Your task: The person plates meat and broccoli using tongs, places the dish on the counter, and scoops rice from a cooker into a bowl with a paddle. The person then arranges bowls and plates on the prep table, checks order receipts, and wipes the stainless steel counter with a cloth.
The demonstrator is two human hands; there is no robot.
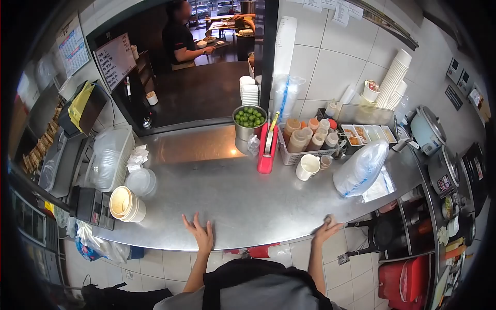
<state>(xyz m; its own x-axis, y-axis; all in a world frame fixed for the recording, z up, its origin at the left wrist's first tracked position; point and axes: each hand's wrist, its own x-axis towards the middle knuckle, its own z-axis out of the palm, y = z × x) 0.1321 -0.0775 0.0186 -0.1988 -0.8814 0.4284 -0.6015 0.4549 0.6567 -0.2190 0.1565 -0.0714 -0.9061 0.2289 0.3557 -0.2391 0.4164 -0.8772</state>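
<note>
My left hand (200, 234) rests at the front edge of the steel counter (248, 194), fingers spread and nothing in it. Farther right, my right hand (324, 235) is at the same edge. A small greyish, rounded thing (329, 220) shows at its fingers, too blurred to name. Left of my left hand stand stacked cream tubs (127, 204). The wrapped stack in clear plastic (361, 168) is the nearest large item to my right hand. A white paper cup (308, 167) stands farther in.
At the back are a metal pot of green limes (249, 117), a red tape dispenser (267, 150) and a basket of sauce bottles (309, 139). Plastic lids (140, 182) lie left. Rice cookers (428, 127) stand right. Beyond the serving window is another person (181, 39).
</note>
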